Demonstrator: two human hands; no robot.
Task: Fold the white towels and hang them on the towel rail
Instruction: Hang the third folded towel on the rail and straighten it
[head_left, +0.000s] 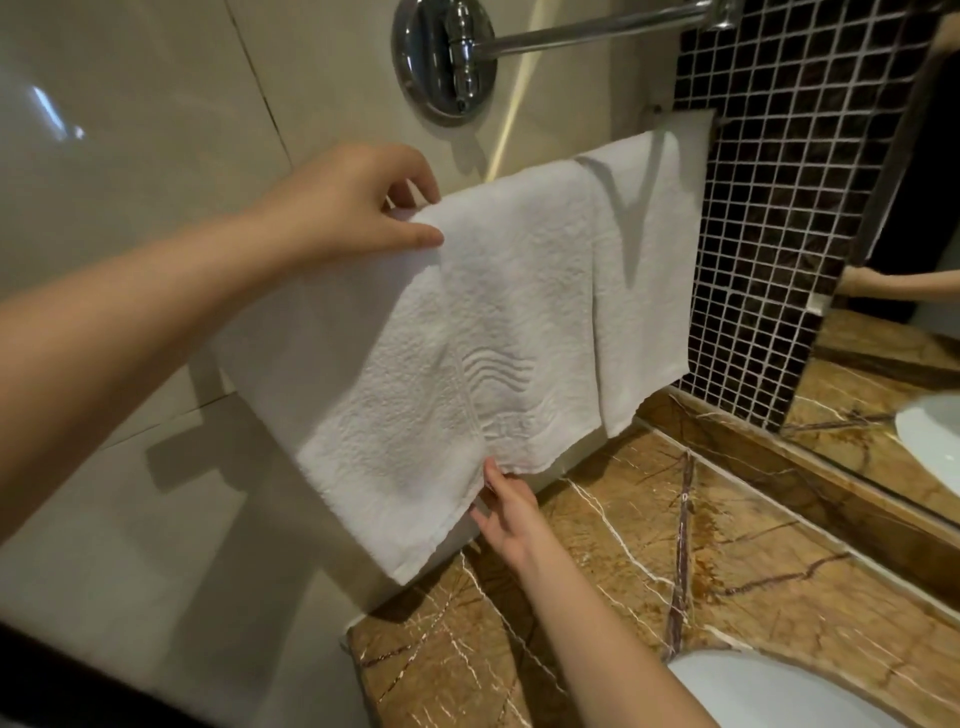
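A white textured towel hangs against the cream wall, draped over a towel rail that the cloth hides almost fully; only the rail's far end shows by the mosaic tiles. My left hand pinches the towel's top left corner. My right hand touches the towel's bottom hem from below, fingers spread and partly behind the cloth. A second, narrower white towel hangs on the same rail to the right, partly overlapped by the first.
A chrome wall mount with a swivel arm sticks out above the towels. Below lies a brown marble counter with a white sink at the bottom right. Dark mosaic tiles and a mirror stand to the right.
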